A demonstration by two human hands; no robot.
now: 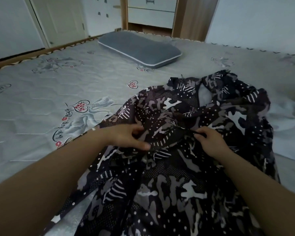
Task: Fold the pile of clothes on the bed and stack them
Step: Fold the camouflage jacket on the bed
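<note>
Clothes [186, 150] — one dark patterned piece — lie crumpled on the bed [41, 99], stretching from near the person away toward the far side. Left hand [126, 137] and right hand [209, 138] each pinch its cloth.

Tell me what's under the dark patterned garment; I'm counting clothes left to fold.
Under the patterned garment only the bed sheet shows, plus pale fabric through a gap and beside it. Anything more is covered.
</note>
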